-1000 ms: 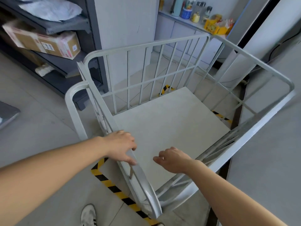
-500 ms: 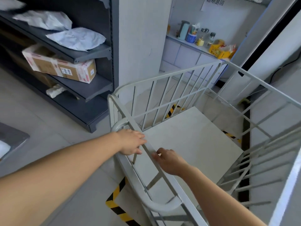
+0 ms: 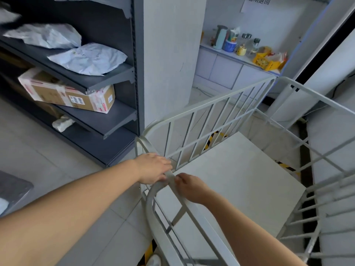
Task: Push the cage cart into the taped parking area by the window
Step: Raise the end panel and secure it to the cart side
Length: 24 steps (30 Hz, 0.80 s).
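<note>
Cage cart rails are under both hands at the near left corner: the left hand lies palm-down over the top rail, its fingers curled together over the bar where the side panel meets the near panel, and the right hand sits just beside it, almost touching, with its fingers folded around the same flat rail from the inner side. Both bare forearms reach in from the lower edge of the view. Out from the hands, a rounded handle loop curves down the outside of the near panel, and the white cart floor lies bare inside the barred grey-white walls. Strips of yellow-and-black floor tape show through the bars at the far left side, more tape shows at the right past the platform edge, and another piece lies on the floor by the near corner, so the cart stands over or right at the taped lines; how fully it sits inside them I cannot tell. A white shoe peeks out at the bottom beside the cart. To the left stands a dark shelving unit carrying a taped cardboard box and crumpled white mail bags. A white pillar rises just behind the cart's far left corner, and beyond it a tiled ledge holds bottles, a cup and a yellow basket.
</note>
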Tool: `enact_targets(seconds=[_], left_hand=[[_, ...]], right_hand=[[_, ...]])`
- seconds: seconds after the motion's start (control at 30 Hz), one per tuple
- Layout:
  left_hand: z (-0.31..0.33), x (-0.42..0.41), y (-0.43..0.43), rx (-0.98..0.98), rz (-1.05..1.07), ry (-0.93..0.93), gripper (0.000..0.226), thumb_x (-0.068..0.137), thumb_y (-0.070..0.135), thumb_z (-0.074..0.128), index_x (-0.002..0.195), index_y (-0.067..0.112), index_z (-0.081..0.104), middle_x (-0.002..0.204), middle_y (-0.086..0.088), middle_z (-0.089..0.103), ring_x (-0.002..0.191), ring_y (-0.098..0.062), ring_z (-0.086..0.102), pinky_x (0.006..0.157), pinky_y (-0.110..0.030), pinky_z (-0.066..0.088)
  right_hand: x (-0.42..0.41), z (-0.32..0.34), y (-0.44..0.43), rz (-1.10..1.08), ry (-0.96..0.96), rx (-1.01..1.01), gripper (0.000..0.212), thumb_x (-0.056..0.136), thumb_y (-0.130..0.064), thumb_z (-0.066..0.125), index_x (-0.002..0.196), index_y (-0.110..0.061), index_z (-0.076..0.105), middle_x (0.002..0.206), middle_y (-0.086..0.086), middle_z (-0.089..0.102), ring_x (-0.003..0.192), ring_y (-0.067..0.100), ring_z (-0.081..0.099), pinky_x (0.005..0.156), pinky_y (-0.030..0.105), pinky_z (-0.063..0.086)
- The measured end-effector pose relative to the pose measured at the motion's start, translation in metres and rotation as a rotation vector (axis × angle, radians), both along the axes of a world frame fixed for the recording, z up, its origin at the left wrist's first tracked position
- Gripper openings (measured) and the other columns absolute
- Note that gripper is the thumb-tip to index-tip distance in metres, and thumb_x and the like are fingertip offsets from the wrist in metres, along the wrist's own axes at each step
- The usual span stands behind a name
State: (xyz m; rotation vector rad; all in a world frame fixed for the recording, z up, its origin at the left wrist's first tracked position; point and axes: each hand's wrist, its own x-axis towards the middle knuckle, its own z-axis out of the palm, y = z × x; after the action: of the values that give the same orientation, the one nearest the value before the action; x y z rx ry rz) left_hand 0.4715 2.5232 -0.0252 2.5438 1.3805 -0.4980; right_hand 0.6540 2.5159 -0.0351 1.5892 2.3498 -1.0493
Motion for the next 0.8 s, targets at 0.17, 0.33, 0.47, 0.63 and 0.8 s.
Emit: enact_targets(seconds=[0.17, 0.33, 0.47, 0.63, 0.8], left_hand=[[-0.002, -0.038, 0.044, -0.054, -0.002, 0.103, 0.054, 0.099, 0.051, 0.032, 0.142, 0.019, 0.039, 0.150, -0.003, 0.039, 0.142, -0.022, 0.030, 0.119, -0.042, 0.014], [-0.002, -0.061, 0.079, -0.111, -0.033, 0.149, 0.060, 0.092, 0.066, 0.028, 0.122, 0.022, 0.053, 0.124, -0.001, 0.060, 0.124, -0.024, 0.048, 0.115, -0.044, 0.023], [0.004, -0.070, 0.105, -0.277, 0.016, 0.111, 0.048, 0.091, 0.065, 0.027, 0.086, 0.026, 0.054, 0.083, 0.006, 0.058, 0.096, -0.023, 0.055, 0.097, -0.042, 0.043], [0.007, -0.063, 0.137, -0.588, 0.038, 0.096, 0.055, 0.099, 0.051, 0.032, 0.113, 0.007, 0.064, 0.110, -0.006, 0.067, 0.089, -0.021, 0.055, 0.071, -0.028, 0.040], [0.000, -0.066, 0.163, -0.738, -0.018, 0.081, 0.047, 0.103, 0.039, 0.034, 0.119, 0.004, 0.061, 0.113, -0.014, 0.066, 0.073, -0.017, 0.057, 0.054, -0.016, 0.035]], right_hand=[[-0.040, 0.001, 0.035, -0.022, 0.047, -0.054, 0.038, 0.100, -0.032, 0.029, 0.110, -0.008, 0.057, 0.114, 0.017, 0.061, 0.105, 0.032, 0.054, 0.085, 0.035, 0.038], [-0.070, -0.009, 0.057, -0.031, 0.003, -0.110, 0.036, 0.100, -0.032, 0.027, 0.095, -0.007, 0.053, 0.105, 0.019, 0.060, 0.091, 0.029, 0.051, 0.074, 0.033, 0.035], [-0.082, -0.017, 0.071, -0.043, -0.040, -0.161, 0.039, 0.099, -0.030, 0.025, 0.100, -0.004, 0.055, 0.113, 0.020, 0.060, 0.104, 0.032, 0.053, 0.083, 0.035, 0.039], [-0.103, -0.011, 0.084, -0.210, 0.154, -0.311, 0.035, 0.095, -0.019, 0.030, 0.115, -0.010, 0.057, 0.115, 0.012, 0.059, 0.110, 0.026, 0.052, 0.092, 0.033, 0.038], [-0.115, -0.012, 0.079, -0.312, 0.217, -0.418, 0.033, 0.101, -0.038, 0.025, 0.103, -0.016, 0.049, 0.087, 0.010, 0.065, 0.081, 0.020, 0.057, 0.081, 0.029, 0.043]])
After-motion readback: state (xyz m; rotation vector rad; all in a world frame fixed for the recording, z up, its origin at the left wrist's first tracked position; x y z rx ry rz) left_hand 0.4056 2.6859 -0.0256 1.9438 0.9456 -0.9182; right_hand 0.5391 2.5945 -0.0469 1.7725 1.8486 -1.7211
